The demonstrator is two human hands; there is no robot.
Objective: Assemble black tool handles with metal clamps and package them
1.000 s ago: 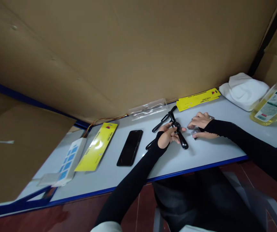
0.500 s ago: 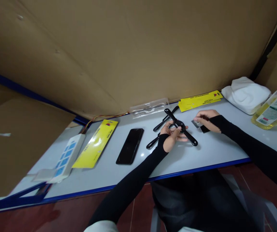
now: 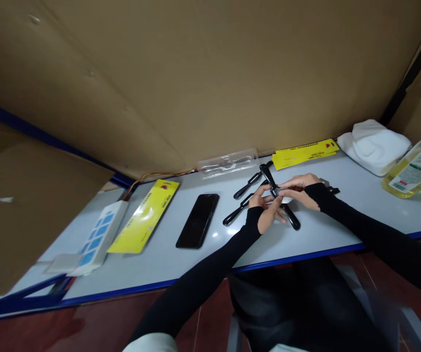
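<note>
- Firstly, your left hand [image 3: 266, 213] is half closed around the middle of the black two-handled tool [image 3: 290, 216], in front of you at the white table [image 3: 313, 237]. Hold it firmly but not hard, so that the frame does not turn.
- Your right hand [image 3: 303, 188] is almost closed; thumb and fingertips seem to pinch a thin grey metal piece [image 3: 282, 188] at the middle of this tool. Its edge is too small to judge, so better hold it by the flat sides, as if it is sharp.
- Fingers partly hide the place where both meet; it seems wise to tilt the tool and look before pressing.
- Just beyond your right wrist lies a small dark piece [image 3: 332, 189]; lift the sleeve rather than drag it there.
- Near your left hand lie other black tools [image 3: 247, 188]; leave room for the handles.
- Farther left, the phone [image 3: 197, 221] is well apart.
</note>
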